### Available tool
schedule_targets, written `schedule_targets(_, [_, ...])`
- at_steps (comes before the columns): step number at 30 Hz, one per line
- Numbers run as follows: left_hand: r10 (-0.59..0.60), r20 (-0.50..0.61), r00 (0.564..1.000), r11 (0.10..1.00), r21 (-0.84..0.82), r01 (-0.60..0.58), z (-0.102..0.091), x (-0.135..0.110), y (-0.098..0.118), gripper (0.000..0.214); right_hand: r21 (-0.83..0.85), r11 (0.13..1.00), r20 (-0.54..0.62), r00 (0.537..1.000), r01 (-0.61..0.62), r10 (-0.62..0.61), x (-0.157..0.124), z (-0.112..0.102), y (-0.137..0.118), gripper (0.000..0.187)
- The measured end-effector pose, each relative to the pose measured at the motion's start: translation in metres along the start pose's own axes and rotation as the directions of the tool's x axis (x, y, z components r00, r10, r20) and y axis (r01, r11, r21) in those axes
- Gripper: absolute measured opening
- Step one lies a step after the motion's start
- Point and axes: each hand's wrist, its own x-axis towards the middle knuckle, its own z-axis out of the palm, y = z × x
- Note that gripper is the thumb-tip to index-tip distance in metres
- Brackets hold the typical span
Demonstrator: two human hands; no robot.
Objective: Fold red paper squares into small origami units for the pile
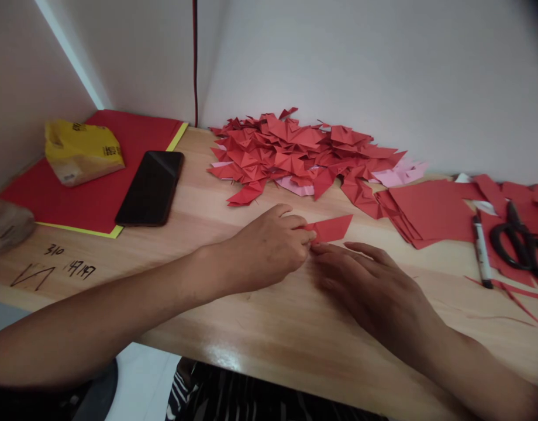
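A small folded piece of red paper (334,228) lies on the wooden table in front of me, its pointed end toward the right. My left hand (269,248) has its fingers curled over the left end of the paper, and they hide that part. From the right, my right hand (374,286) reaches in with fingers stretched out, the fingertips at the paper's near edge. Behind both hands is a heap of folded red paper pieces (290,152), with a few pink ones (403,172) among them.
To the right lie a stack of red paper squares (435,210), a marker (482,251), black-handled scissors (512,245) and thin red strips. A phone (150,188) and a yellow bag (85,153) rest at left, by red sheets (87,204). A wall closes off the back.
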Motion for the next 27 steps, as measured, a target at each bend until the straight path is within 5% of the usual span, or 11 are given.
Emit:
schedule_targets(11, [0.012, 0.001, 1.0, 1.0, 0.013, -0.012, -0.004, 0.0, 0.0, 0.016, -0.144, 0.987, -0.003, 0.998, -0.067, 0.067, -0.004, -0.006, 0.014, 0.018])
schedule_targets(20, [0.002, -0.014, 1.0, 1.0, -0.008, -0.002, -0.003, 0.0, 0.001, 0.017, 0.017, 1.0, -0.025, 1.0, -0.005, 0.005, -0.003, 0.002, 0.008, 0.027])
schedule_targets(27, [-0.012, -0.024, 1.0, 1.0, -0.014, 0.012, -0.003, -0.001, 0.001, 0.017, -0.087, 0.994, -0.008, 0.998, -0.061, 0.06, -0.004, 0.001, 0.02, 0.025])
